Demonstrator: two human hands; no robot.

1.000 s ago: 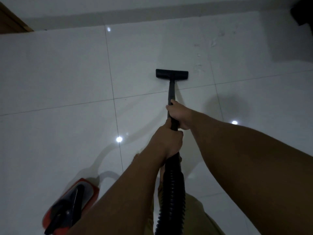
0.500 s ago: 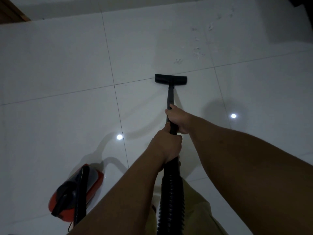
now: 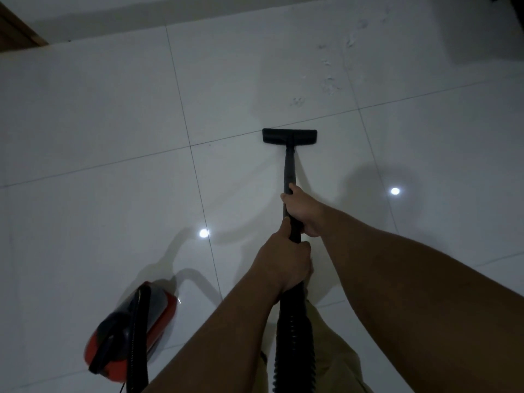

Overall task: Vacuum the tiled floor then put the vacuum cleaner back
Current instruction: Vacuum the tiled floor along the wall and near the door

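While both hands grip the black wand (image 3: 289, 168), right hand (image 3: 302, 209) ahead of left hand (image 3: 285, 265), fingers wrapped tight, nozzle (image 3: 289, 136) sits flat on tiled floor (image 3: 113, 114); red canister (image 3: 133, 330) near-left; faint specks (image 3: 330, 83), probably debris, beyond.

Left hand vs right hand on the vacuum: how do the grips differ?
The right hand sits farther down, nearer the floor nozzle; the left hand sits nearer the body. Right grips the smooth rigid wand; left grips where the wand meets the ribbed hose. Both are closed around the same black tube.
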